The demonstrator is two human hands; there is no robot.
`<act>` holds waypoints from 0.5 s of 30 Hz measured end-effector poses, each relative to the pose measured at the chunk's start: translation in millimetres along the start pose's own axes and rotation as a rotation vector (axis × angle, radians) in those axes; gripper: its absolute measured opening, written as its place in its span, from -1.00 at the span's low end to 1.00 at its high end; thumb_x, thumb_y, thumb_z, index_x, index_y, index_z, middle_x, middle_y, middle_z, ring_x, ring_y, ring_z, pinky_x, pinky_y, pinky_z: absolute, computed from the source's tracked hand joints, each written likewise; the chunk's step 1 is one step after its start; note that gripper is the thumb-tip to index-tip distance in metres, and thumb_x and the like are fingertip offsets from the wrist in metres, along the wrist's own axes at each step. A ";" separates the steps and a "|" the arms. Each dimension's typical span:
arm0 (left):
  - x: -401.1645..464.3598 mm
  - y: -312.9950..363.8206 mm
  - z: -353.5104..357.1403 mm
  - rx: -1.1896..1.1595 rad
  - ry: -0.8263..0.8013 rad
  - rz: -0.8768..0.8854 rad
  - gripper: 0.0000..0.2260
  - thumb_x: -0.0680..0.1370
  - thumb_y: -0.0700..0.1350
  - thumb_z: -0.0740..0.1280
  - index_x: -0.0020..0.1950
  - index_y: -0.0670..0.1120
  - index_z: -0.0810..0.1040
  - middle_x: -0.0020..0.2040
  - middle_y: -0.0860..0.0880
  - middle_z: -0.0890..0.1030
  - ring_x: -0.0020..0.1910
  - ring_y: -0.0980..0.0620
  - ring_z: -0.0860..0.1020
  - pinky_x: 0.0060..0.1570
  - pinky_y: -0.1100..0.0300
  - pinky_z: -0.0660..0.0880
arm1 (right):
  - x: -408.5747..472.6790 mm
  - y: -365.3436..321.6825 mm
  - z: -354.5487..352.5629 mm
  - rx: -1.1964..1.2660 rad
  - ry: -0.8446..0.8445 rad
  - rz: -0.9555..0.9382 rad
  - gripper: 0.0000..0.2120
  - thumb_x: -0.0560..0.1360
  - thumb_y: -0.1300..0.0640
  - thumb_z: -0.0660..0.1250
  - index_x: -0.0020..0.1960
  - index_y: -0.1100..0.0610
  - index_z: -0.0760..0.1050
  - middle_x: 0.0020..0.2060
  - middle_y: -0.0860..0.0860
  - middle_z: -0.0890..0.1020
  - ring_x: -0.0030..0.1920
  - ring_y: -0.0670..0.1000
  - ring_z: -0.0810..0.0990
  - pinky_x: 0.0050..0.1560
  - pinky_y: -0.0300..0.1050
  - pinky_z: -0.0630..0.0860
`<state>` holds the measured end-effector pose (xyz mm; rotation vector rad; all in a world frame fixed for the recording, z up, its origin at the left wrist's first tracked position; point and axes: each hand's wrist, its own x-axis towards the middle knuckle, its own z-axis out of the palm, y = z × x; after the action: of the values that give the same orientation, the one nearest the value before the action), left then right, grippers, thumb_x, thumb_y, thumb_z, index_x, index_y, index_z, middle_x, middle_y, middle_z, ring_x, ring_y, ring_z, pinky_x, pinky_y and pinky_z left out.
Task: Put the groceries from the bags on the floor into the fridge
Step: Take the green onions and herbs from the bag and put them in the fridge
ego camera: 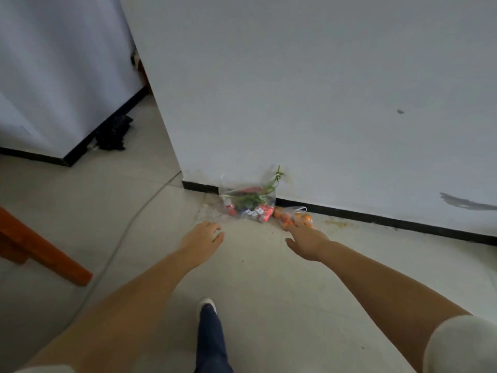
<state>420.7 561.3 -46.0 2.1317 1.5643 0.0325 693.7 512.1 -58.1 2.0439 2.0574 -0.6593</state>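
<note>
Two clear plastic bags lean against the wall's black skirting on the floor. The larger bag (248, 200) holds green leafy stalks, something red and small red-and-white packs. A smaller bag (294, 216) to its right holds orange fruit. My left hand (201, 236) hovers open just short of the larger bag, fingers relaxed, holding nothing. My right hand (305, 238) stretches out with straight fingers, its fingertips at the fruit bag's near edge. A white appliance (53, 76), possibly the fridge, stands at the upper left.
A dark crumpled cloth (113, 133) lies by the appliance's base. A thin cable (126, 227) runs across the pale floor tiles. An orange-brown wooden furniture leg (40, 251) juts in at the left. My foot (207, 305) stands below the hands.
</note>
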 end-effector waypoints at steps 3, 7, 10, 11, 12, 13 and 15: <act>78.5 -23.1 -30.6 -0.016 -0.007 0.031 -0.72 0.62 -0.02 0.16 0.22 -0.13 0.50 0.19 -0.13 0.51 0.16 -0.10 0.50 0.14 0.05 0.45 | 71.0 -2.6 -14.8 0.075 0.012 0.075 -0.52 0.59 0.01 0.11 0.50 0.00 0.18 0.44 0.07 0.29 0.42 0.13 0.30 0.32 0.07 0.37; 170.6 -45.0 -72.5 0.032 -0.077 0.096 -0.73 0.62 -0.04 0.15 0.20 -0.14 0.51 0.16 -0.15 0.52 0.13 -0.12 0.50 0.08 0.06 0.46 | 141.6 -8.4 -36.6 0.106 0.004 0.164 -0.54 0.58 -0.02 0.12 0.46 0.03 0.25 0.42 0.06 0.34 0.42 0.11 0.28 0.37 0.08 0.33; 234.1 -57.2 -79.5 0.046 -0.158 0.102 -0.73 0.61 -0.03 0.16 0.17 -0.14 0.52 0.15 -0.15 0.53 0.10 -0.12 0.51 0.07 0.04 0.48 | 183.0 -9.3 -50.2 0.165 -0.007 0.194 -0.55 0.60 0.00 0.12 0.46 0.04 0.24 0.42 0.04 0.34 0.40 0.10 0.33 0.34 0.03 0.37; 254.2 -60.7 -76.5 0.042 -0.182 0.102 -0.73 0.60 -0.01 0.16 0.16 -0.13 0.52 0.15 -0.14 0.54 0.10 -0.13 0.52 0.07 0.03 0.49 | 198.0 -6.8 -52.2 0.190 -0.025 0.206 -0.55 0.60 0.00 0.11 0.47 0.04 0.23 0.43 0.04 0.32 0.39 0.09 0.36 0.32 0.01 0.39; 274.4 -64.3 -71.6 0.038 -0.208 0.103 -0.73 0.60 -0.01 0.16 0.17 -0.11 0.52 0.16 -0.14 0.54 0.10 -0.13 0.52 0.08 0.02 0.49 | 214.9 -3.6 -53.9 0.211 -0.039 0.214 -0.55 0.61 0.01 0.11 0.48 0.04 0.22 0.44 0.04 0.31 0.37 0.09 0.39 0.31 -0.01 0.40; 294.8 -67.2 -65.9 0.040 -0.231 0.115 -0.73 0.60 -0.01 0.16 0.19 -0.11 0.51 0.18 -0.13 0.54 0.11 -0.12 0.52 0.10 0.03 0.48 | 233.7 0.1 -54.9 0.225 -0.052 0.218 -0.55 0.61 0.01 0.11 0.48 0.04 0.21 0.45 0.05 0.31 0.35 0.08 0.41 0.30 -0.03 0.41; 335.7 -74.8 -48.4 0.029 -0.265 0.149 -0.72 0.61 -0.03 0.15 0.24 -0.10 0.48 0.19 -0.13 0.53 0.12 -0.09 0.51 0.10 0.07 0.47 | 277.0 7.9 -54.0 0.230 -0.063 0.209 -0.55 0.61 0.03 0.12 0.48 0.06 0.20 0.45 0.06 0.31 0.37 0.08 0.40 0.32 -0.06 0.37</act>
<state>454.5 898.7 -121.7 2.1693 1.2597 -0.2155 698.2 785.7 -127.4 2.2875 1.7724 -0.9443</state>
